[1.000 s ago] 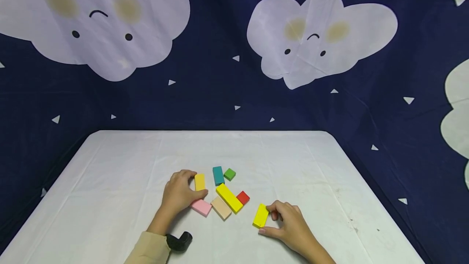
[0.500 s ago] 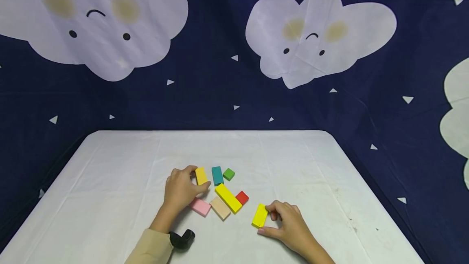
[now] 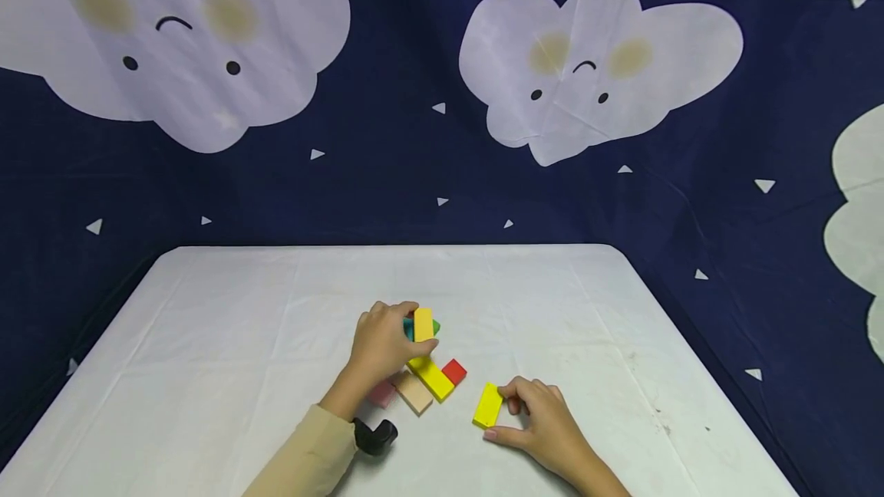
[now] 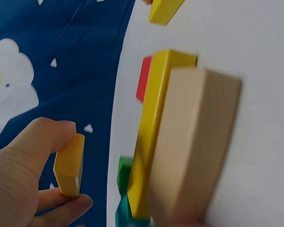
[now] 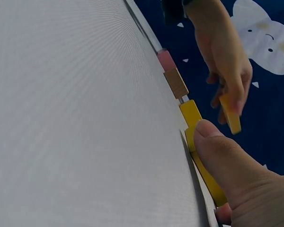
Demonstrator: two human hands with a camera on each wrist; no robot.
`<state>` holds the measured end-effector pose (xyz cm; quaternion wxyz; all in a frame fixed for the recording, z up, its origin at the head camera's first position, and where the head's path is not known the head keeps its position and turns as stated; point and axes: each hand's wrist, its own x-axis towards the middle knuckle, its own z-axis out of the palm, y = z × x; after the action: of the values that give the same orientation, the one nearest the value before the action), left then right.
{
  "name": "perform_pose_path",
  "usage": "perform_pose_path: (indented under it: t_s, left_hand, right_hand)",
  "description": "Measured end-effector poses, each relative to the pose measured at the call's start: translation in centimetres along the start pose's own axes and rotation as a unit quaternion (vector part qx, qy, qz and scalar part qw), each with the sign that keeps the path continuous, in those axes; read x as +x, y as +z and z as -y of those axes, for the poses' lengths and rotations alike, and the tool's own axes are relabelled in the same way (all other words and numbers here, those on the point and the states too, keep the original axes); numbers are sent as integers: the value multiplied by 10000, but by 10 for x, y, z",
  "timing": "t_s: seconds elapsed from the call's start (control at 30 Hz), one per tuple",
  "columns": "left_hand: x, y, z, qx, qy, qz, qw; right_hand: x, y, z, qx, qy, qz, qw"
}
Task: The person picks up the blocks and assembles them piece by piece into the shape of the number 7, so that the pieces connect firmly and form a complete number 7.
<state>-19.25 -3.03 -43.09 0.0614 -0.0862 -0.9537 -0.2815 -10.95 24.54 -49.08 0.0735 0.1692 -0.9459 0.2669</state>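
My left hand [image 3: 381, 345] pinches an orange-yellow wooden block [image 3: 423, 324] between thumb and fingers, raised off the table in the wrist views. In the head view it partly covers a teal block [image 3: 409, 329] and a green block [image 3: 437, 326]. My right hand [image 3: 545, 422] pinches a bright yellow block [image 3: 487, 405] at the table surface, its thumb at the near end. Between the hands lie a long yellow block [image 3: 432, 380], a red block [image 3: 454, 371] against it, and a plain wood block [image 3: 413, 393]. A pink block [image 3: 381, 394] is partly hidden by my left wrist.
The white-covered table [image 3: 228, 343] extends around the blocks, with its far edge at a dark blue cloud-print backdrop [image 3: 394, 175]. A black strap piece [image 3: 376, 437] sticks out from the left sleeve [image 3: 311, 451].
My left hand has lifted the orange-yellow block and carried it right, from above the pink block to over the teal and green ones. The right hand stays in place with its yellow block.
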Motion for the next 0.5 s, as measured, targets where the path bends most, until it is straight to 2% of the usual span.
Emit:
perform_pose_path:
  t_s: [0.27,0.5]
  left_hand:
    - [14,16,-23,207,352,448,9982]
    - [20,34,-39,79,706,802,9942]
  right_hand:
    - [1,0,0,-37,-45,-34,10000]
    - [0,0,0,-2,-3,-45,10000]
